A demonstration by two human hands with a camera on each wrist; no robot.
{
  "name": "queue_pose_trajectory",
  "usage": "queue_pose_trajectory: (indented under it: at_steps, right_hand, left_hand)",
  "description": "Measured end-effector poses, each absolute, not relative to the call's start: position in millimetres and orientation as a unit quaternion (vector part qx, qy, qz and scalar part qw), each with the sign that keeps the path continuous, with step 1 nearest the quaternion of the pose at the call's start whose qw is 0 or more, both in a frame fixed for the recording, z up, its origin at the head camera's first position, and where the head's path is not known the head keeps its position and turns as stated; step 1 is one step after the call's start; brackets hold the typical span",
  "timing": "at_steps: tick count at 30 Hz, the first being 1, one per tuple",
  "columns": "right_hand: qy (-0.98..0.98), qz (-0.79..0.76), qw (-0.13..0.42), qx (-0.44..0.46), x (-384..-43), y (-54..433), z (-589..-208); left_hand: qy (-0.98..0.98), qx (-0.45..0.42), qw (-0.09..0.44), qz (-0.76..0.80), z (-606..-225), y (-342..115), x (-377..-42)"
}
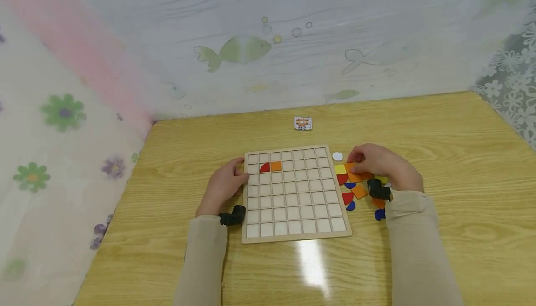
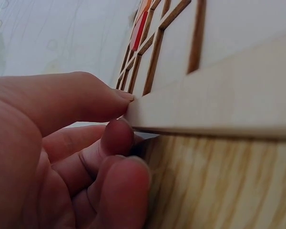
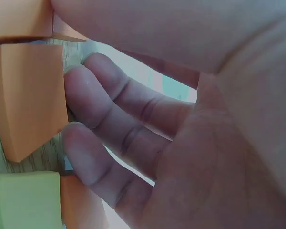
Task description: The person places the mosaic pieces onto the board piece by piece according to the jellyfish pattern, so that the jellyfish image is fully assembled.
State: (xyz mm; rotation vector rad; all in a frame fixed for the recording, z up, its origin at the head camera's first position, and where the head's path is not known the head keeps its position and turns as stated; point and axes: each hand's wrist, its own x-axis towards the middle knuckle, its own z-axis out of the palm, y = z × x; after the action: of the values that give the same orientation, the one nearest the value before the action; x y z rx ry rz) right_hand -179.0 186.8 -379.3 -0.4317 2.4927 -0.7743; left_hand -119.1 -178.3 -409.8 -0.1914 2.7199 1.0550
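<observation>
At the side edge of a square wooden grid board (image 1: 297, 239), my left hand (image 1: 223, 182) pinches the rim. In the left wrist view the thumb lies on the rim and curled fingers sit below it. A red quarter-circle tile (image 1: 265, 167) and an orange square tile (image 1: 276, 166) lie side by side in its upper left cells. My right hand (image 1: 384, 162) is over a pile of coloured tiles right of the board. Its thumb and forefinger pinch an orange square tile (image 3: 21, 19); the forefinger's tip is hidden in the right wrist view. The other fingers bend loosely beside another orange piece (image 3: 31, 95).
Near the right hand lie a yellow tile (image 1: 340, 169), red pieces (image 1: 347, 197), blue pieces (image 1: 351, 206) and a white disc (image 1: 337, 156). A small printed pattern card (image 1: 303, 123) lies behind the board. A patterned curtain (image 1: 234, 83) borders the table's back.
</observation>
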Motion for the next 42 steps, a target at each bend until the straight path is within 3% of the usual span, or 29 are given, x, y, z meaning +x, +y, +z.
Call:
queue_pose_trajectory:
  at_steps: [17, 42]
  right_hand:
    - [0.9, -0.306, 0.251, -0.181, -182.4, 189.4, -383.4]
    - [0.919, -0.312, 0.192, -0.15, -185.3, 186.5, -387.8]
  left_hand:
    - [0.928, -0.061, 0.107, 0.353, -408.3, -177.1, -120.5]
    - [0.937, -0.052, 0.1, 0.331, -409.1, -177.2, -120.6]
